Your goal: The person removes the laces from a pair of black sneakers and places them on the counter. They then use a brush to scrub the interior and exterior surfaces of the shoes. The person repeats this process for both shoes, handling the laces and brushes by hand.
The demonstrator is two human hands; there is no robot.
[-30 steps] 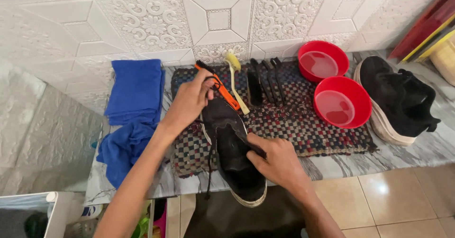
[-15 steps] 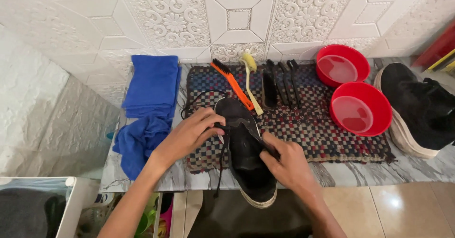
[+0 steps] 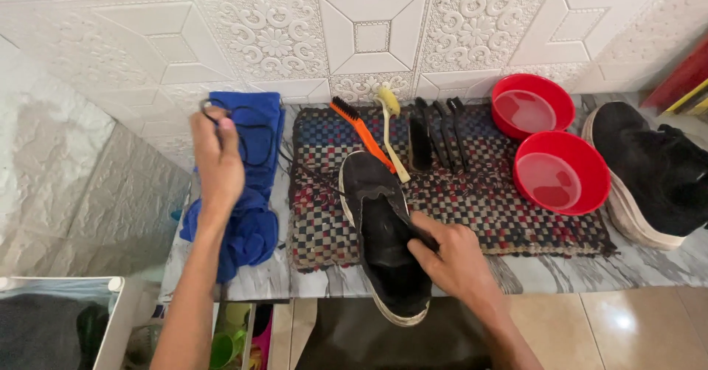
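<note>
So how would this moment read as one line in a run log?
left hand: holds black lace over blue cloth | right hand: grips black shoe on woven mat | lace out of shoe

A shoe [image 3: 383, 237] lies on the mat [image 3: 472, 208], with brushes [image 3: 413, 130] behind it. Two bowls [image 3: 549, 141] stand to the right, a second shoe [image 3: 653, 171] beyond them; cloths [image 3: 251, 171] lie left of the mat.

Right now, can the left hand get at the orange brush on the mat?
Probably yes. The left hand is over the blue cloth, holding a black lace. The orange brush lies uncovered on the mat; the lace would encumber the grip.
</note>
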